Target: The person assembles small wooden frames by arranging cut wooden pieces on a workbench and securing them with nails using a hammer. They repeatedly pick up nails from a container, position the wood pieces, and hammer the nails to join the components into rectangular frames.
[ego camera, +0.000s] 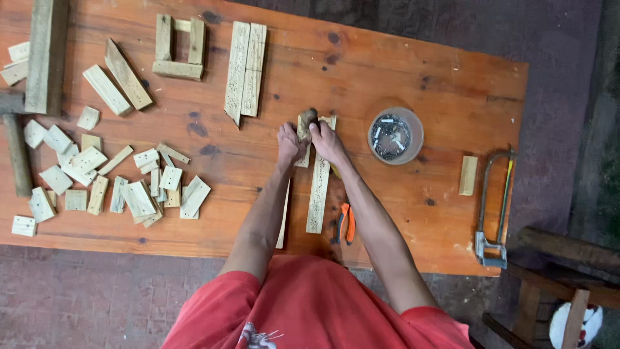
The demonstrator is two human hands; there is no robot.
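Across the middle of the view an orange-brown wooden table (pixel 387 64) is laid out, its top marked with dark knots. Along its far left edge a long pale plank (pixel 45 55) is set, with a dark round handle (pixel 17 155) below it. On the left half many small offcuts of pale wood (pixel 110 184) are scattered, some overlapping. Near the far edge a small open frame of wood strips (pixel 177 48) is seen, and just beside it two long carved strips (pixel 245 68) lie touching side by side. At the right end a hacksaw (pixel 494 207) lies along the table edge, with a short wood block (pixel 468 175) near it. A round clear tub of nails (pixel 395 136) stands to the right of the hands.

Near the table's centre a long carved wood strip (pixel 318 194) is laid pointing away from the person, and a thinner strip (pixel 283 220) lies beside it, partly hidden by the left forearm. Orange-handled pliers (pixel 345 223) rest just to the right of the long strip.

At the far end of the long strip both hands are pressed together. The left hand (pixel 289 143) is curled closed over the wood there. The right hand (pixel 327 142) is closed too, its fingers wrapped about a small brownish object (pixel 306 120) that is held against the strip's end; what that object is cannot be told. A red garment (pixel 310 304) fills the lower edge.
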